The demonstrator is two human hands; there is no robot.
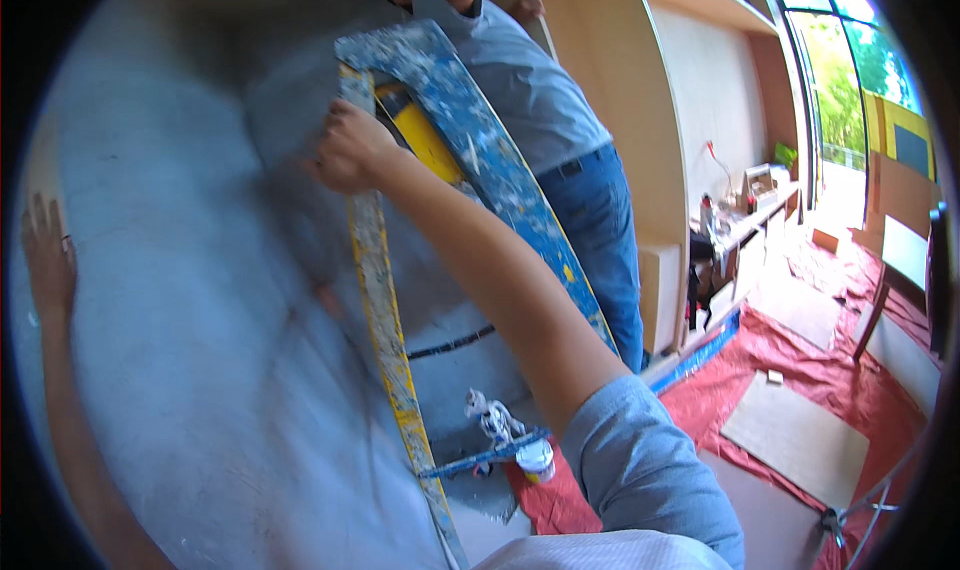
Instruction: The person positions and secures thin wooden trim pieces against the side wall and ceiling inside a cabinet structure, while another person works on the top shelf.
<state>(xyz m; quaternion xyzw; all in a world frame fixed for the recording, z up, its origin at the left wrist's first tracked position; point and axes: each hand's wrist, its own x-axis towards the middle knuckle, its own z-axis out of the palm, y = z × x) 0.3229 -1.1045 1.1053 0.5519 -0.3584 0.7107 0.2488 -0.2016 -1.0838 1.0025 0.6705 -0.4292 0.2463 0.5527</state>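
My left hand (48, 255) is at the far left, fingers stretched out and resting against a broad grey wall surface (160, 300). Ahead of me my right hand (350, 148) is closed round the narrow side rail of a stepladder (470, 120), whose blue and yellow frame is spattered with paint. The fingertips are partly hidden and a little blurred. A yellow part (425, 140) shows between the ladder's rails, just right of my right wrist.
Behind the ladder stands a person (545, 90) in a grey shirt and jeans. A white bucket (536, 460) sits near the ladder's lower part. Red sheeting (700, 410) covers the floor, with a board (795, 435) on it. Wooden shelving (620, 100) lines the right side.
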